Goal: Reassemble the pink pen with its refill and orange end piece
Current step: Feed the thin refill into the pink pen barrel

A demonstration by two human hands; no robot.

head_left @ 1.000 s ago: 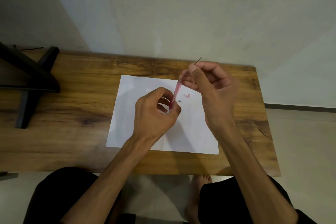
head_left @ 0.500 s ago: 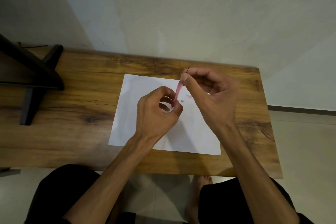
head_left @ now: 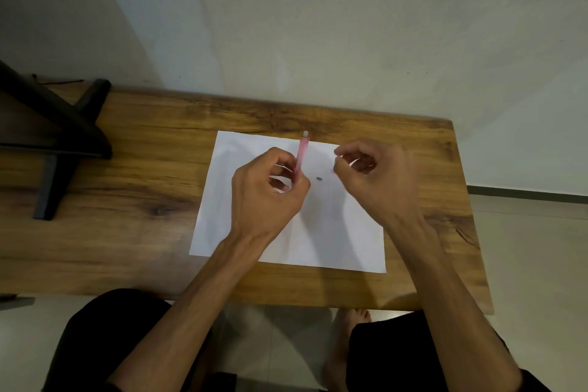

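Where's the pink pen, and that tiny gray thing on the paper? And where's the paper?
pink pen (head_left: 302, 149): head view, on the barrel above the left hand.
tiny gray thing (head_left: 319, 179): head view, on its middle.
paper (head_left: 334, 239): head view, on a bare part.

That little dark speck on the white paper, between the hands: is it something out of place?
It looks like a loose part. The small dark piece lies alone on the paper, apart from the pink pen held upright in the left hand. The right hand is curled beside it, touching neither. What it is cannot be told.
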